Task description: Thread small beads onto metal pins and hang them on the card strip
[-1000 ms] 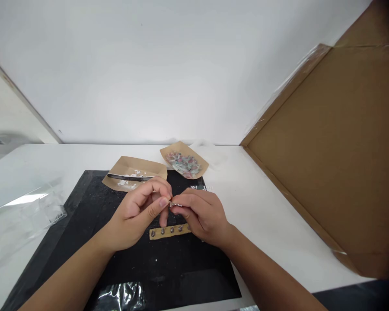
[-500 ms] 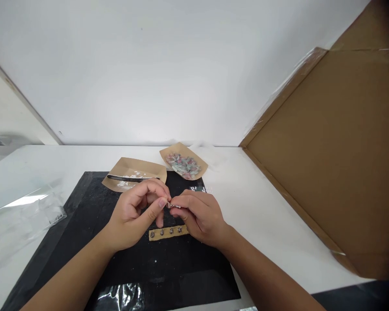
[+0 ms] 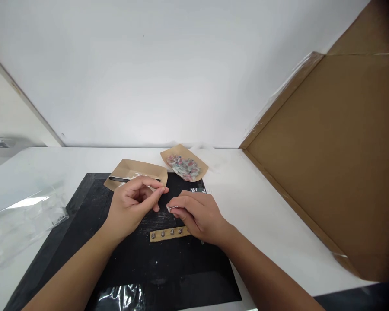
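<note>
My right hand (image 3: 197, 216) pinches a small metallic piece (image 3: 172, 208) with a whitish tip between thumb and forefinger. Left of it and slightly higher, my left hand (image 3: 132, 205) has its thumb and forefinger pressed together; whatever lies between them is too small to make out. Both hands are over a black mat (image 3: 168, 276), apart from each other. Below them lies a tan strip (image 3: 157, 238) bearing several small metal pieces in a row, its right end partly behind my right hand. Behind my left hand, a paper tray (image 3: 136, 165) holds white bits and a dark tweezer-like tool (image 3: 118, 179).
A second paper tray (image 3: 199, 163) at the back holds many wrapped pieces. Clear plastic bags (image 3: 35, 220) lie at the left. A large cardboard box (image 3: 327, 164) stands on the right, and a white wall rises behind the table.
My left hand has moved up and left, away from my right hand; their fingertips were together before. The small metallic piece remains in my right hand.
</note>
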The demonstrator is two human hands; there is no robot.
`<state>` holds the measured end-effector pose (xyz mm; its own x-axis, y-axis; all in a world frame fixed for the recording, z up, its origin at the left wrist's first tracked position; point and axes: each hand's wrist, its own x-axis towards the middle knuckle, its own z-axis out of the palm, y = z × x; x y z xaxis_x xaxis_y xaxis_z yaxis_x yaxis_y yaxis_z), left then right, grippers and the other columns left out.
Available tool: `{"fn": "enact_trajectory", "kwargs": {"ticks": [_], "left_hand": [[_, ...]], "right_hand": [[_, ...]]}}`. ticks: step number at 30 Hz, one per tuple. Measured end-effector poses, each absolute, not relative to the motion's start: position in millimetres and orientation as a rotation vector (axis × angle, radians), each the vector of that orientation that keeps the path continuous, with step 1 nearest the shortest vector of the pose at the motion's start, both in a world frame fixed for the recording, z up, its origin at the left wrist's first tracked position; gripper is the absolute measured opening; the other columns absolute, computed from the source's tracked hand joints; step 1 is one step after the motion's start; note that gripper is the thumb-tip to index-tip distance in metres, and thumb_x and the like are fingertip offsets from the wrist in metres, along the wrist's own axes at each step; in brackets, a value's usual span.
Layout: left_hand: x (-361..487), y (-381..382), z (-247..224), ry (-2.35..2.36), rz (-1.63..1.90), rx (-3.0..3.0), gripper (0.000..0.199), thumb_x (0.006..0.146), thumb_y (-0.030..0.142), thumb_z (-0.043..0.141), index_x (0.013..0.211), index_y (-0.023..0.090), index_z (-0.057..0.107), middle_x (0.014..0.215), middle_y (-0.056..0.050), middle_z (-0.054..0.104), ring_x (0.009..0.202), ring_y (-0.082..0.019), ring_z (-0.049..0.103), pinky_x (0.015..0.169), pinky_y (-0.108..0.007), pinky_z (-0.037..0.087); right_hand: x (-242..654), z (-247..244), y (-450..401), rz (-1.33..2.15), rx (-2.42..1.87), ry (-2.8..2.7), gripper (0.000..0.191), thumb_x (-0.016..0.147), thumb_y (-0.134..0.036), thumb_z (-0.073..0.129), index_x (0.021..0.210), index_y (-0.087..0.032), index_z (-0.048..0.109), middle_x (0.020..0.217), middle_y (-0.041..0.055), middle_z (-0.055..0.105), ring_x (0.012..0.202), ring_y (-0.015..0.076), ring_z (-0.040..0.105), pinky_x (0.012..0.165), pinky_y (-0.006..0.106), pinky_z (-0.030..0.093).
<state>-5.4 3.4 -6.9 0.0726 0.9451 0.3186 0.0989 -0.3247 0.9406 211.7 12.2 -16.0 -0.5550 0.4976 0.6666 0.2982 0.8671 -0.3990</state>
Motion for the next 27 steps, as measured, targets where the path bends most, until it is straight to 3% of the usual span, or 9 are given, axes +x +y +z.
{"fn": "enact_trajectory", "kwargs": {"ticks": [7, 14, 27], "left_hand": [[-10, 12, -11, 1.299, 1.328, 1.583, 0.025, 0.083, 0.040, 0.085, 0.098, 0.020, 0.084, 0.082, -0.005, 0.081, 0.060, -0.015, 0.070, 0.058, -0.025, 0.057], [-13, 14, -19, 1.380, 1.278, 1.736, 0.027, 0.083, 0.044, 0.083, 0.099, 0.022, 0.085, 0.088, -0.006, 0.082, 0.067, -0.017, 0.069, 0.060, -0.028, 0.055], [-26, 24, -19, 1.627, 1.265, 2.117, 0.024, 0.097, 0.043, 0.068, 0.106, 0.025, 0.081, 0.092, -0.003, 0.079, 0.067, -0.015, 0.064, 0.067, -0.028, 0.050]], "right_hand": [[222, -14, 22, 0.277, -0.785, -2.260, 0.013, 0.107, -0.025, 0.055, 0.110, -0.019, 0.066, 0.090, 0.0031, 0.067, 0.078, 0.0144, 0.061, 0.070, 0.026, 0.047], [225, -19, 27, 0.268, -0.846, -2.361, 0.015, 0.107, -0.028, 0.055, 0.110, -0.020, 0.067, 0.091, 0.0020, 0.065, 0.078, 0.0142, 0.061, 0.066, 0.025, 0.044], [233, -20, 34, 0.254, -0.893, -2.353, 0.009, 0.104, -0.024, 0.058, 0.105, -0.021, 0.066, 0.091, 0.0033, 0.068, 0.078, 0.0155, 0.062, 0.070, 0.027, 0.048]]}}
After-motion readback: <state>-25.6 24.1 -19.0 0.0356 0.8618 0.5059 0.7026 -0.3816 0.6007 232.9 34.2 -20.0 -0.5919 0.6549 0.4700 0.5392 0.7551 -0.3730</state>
